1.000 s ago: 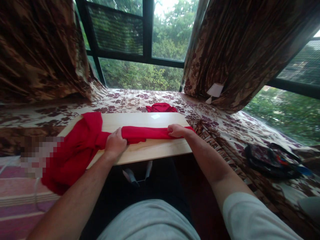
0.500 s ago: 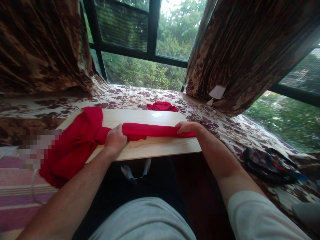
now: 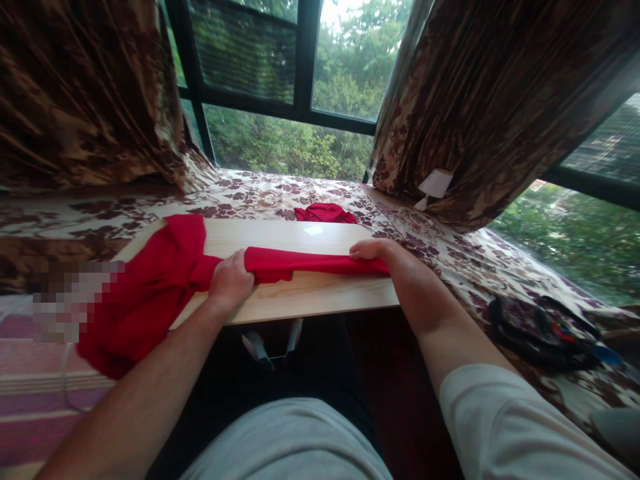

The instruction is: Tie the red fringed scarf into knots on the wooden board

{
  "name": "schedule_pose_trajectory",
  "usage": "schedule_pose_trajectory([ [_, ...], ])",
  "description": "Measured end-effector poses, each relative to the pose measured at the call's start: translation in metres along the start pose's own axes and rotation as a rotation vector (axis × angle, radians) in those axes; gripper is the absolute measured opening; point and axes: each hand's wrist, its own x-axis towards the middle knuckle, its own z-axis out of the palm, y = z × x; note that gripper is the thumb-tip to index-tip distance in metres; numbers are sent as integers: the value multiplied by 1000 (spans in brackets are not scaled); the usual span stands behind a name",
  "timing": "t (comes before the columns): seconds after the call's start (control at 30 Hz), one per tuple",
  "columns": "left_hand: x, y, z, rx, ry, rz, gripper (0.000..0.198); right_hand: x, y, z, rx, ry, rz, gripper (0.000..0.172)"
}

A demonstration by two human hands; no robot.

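A red cloth garment (image 3: pixel 300 260) lies across a pale wooden board (image 3: pixel 320 293), with one long narrow part, like a sleeve or trouser leg, stretched to the right. Its bunched bulk spills over the board's left end. My left hand (image 3: pixel 231 279) is closed around the gathered cloth near the middle. At the right end, my right hand (image 3: pixel 367 249) pinches the upper edge of the narrow part, and the fabric creases toward its fingers. The fingertips of both hands are partly hidden.
Another red cloth (image 3: pixel 326 213) lies crumpled behind the board on the floral-covered ledge (image 3: pixel 250 190). A small white lamp (image 3: pixel 434 185) stands by the right curtain. A dark bag (image 3: pixel 540 333) sits at the right, and a striped cover (image 3: pixel 35 400) lies at the left.
My right hand has shifted slightly left and up, and the narrow part now looks pulled thinner and creased near it. My left hand stays in place.
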Motion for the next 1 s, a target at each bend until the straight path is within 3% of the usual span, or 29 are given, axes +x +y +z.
schedule_pose_trajectory([
  [0.17, 0, -1, 1, -1, 4, 5, 65, 5, 2, 11, 21, 56, 11, 41],
  [0.3, 0, -1, 1, 2, 10, 0, 64, -2, 2, 13, 177, 63, 99, 52],
  [0.5, -1, 1, -1, 4, 0, -4, 65, -22, 11, 12, 465, -62, 47, 32],
  [0.67, -1, 3, -4, 10, -14, -11, 63, -35, 22, 12, 557, -74, 36, 29],
  [1.0, -1, 3, -3, 22, -26, -5, 64, -72, 44, 20, 330, -203, 18, 38],
])
